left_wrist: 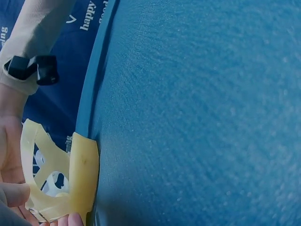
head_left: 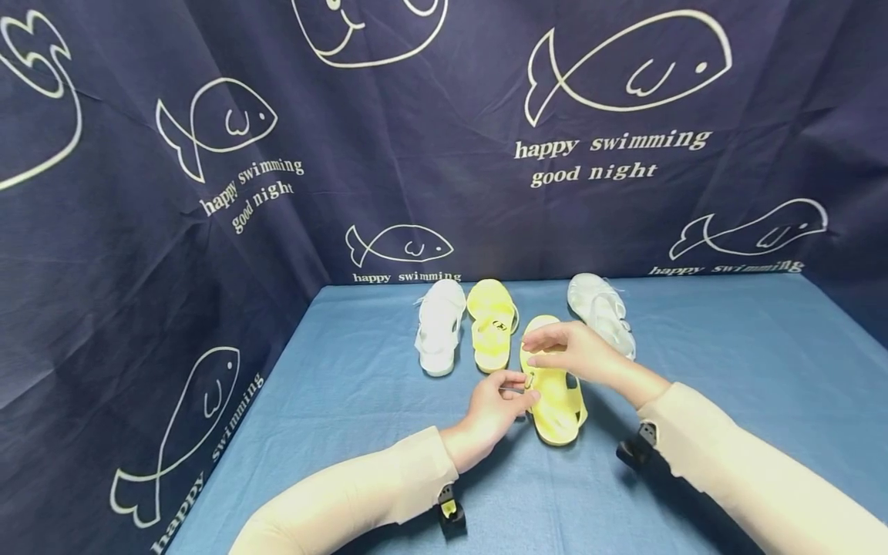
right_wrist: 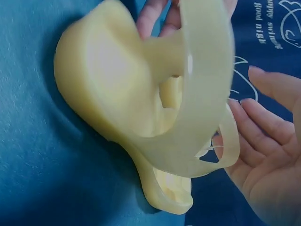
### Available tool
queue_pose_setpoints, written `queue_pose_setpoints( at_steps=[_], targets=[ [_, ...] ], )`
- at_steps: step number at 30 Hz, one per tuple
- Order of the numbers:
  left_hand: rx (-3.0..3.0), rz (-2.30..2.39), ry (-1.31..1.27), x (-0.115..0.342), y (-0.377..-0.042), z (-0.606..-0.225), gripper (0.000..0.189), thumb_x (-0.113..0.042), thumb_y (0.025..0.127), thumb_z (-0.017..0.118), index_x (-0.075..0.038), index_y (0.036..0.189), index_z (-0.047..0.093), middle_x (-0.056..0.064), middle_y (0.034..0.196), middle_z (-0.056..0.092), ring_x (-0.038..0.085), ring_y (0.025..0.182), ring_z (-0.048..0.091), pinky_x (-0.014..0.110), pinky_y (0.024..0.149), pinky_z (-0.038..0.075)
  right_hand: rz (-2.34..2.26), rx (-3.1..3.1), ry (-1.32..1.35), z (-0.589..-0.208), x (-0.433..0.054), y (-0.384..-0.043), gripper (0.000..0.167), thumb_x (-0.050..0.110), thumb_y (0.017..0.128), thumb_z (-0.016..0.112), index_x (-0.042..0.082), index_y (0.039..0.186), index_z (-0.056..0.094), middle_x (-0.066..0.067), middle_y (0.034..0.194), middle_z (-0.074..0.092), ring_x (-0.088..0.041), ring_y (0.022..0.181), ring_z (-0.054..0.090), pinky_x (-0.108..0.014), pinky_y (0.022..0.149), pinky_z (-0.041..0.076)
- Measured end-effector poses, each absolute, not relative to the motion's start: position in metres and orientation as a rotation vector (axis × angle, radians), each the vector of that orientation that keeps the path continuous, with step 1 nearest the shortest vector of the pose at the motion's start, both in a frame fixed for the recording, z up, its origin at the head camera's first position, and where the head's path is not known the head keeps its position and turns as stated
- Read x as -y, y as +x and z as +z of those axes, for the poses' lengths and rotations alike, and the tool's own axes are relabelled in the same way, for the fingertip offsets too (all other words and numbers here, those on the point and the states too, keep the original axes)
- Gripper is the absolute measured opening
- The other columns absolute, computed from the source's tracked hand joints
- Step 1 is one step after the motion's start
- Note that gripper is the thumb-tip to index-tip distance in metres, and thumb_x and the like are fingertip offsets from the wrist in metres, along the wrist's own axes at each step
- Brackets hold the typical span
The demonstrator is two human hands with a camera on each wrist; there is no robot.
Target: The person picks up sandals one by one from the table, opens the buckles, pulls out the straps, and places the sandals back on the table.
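Observation:
A yellow sandal [head_left: 555, 412] rests on the blue cloth, its toe toward the far side or the front hidden partly by a hand. My left hand [head_left: 491, 412] pinches its strap near the small buckle, thumb and fingers on either side. In the left wrist view the left thumb [left_wrist: 15, 193] lies against the strap beside the sole [left_wrist: 84, 174]. Over the sandal's far part hovers my right hand [head_left: 579, 351], thumb and fingers spread apart. Its fingers reach toward a strap [right_wrist: 207, 84] in the right wrist view, holding nothing.
Left of the worked sandal stand another yellow sandal [head_left: 491, 358] and a white sandal [head_left: 438, 331]. A second white sandal [head_left: 600, 308] lies behind my right hand. Dark blue fish-print curtains [head_left: 444, 169] rise behind and left of the blue table surface [head_left: 333, 362].

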State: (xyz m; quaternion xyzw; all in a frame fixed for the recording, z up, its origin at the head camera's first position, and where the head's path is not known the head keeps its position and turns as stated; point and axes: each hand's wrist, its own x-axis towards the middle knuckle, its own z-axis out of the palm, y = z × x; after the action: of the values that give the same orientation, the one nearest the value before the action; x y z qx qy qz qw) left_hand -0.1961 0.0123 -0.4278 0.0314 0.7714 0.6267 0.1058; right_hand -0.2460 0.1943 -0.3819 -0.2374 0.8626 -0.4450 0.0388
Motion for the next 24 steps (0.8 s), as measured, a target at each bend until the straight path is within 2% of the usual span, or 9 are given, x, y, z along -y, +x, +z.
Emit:
queue_pose_setpoints(
  at_steps=[12, 18, 24],
  targets=[
    [-2.288, 1.867, 0.123, -0.012, -0.196, -0.429, 0.028, -0.013, 0.085, 0.074, -0.003, 0.108, 0.064, 0.005, 0.095, 0.064, 0.006, 0.071, 0.059, 0.028, 0.068, 0.057, -1.261, -2.555, -0.763, -0.387, -0.193, -0.247, 0.038, 0.019, 0.083, 0.077, -0.004, 0.113, 0.069, -0.015, 0.105, 0.073, -0.025, 0.098, 0.069, -0.025, 0.08, 0.058],
    [-2.258, 1.88, 0.1, -0.012, -0.196, -0.43, 0.027, -0.014, 0.084, 0.074, -0.004, 0.107, 0.063, 0.003, 0.094, 0.063, 0.006, 0.071, 0.059, 0.029, 0.069, 0.058, -1.143, -2.634, -0.764, -0.391, -0.194, -0.244, 0.038, 0.028, 0.082, 0.078, 0.004, 0.111, 0.072, -0.006, 0.103, 0.074, -0.02, 0.098, 0.068, -0.025, 0.08, 0.056],
    [-2.264, 1.869, 0.097, -0.012, -0.196, -0.43, 0.027, -0.015, 0.085, 0.074, -0.004, 0.108, 0.063, 0.003, 0.094, 0.063, 0.007, 0.071, 0.059, 0.029, 0.069, 0.058, -1.136, -2.627, -0.766, -0.394, -0.196, -0.243, 0.036, 0.028, 0.081, 0.079, 0.006, 0.108, 0.074, -0.008, 0.106, 0.074, -0.022, 0.098, 0.069, -0.026, 0.08, 0.057]
  ],
)
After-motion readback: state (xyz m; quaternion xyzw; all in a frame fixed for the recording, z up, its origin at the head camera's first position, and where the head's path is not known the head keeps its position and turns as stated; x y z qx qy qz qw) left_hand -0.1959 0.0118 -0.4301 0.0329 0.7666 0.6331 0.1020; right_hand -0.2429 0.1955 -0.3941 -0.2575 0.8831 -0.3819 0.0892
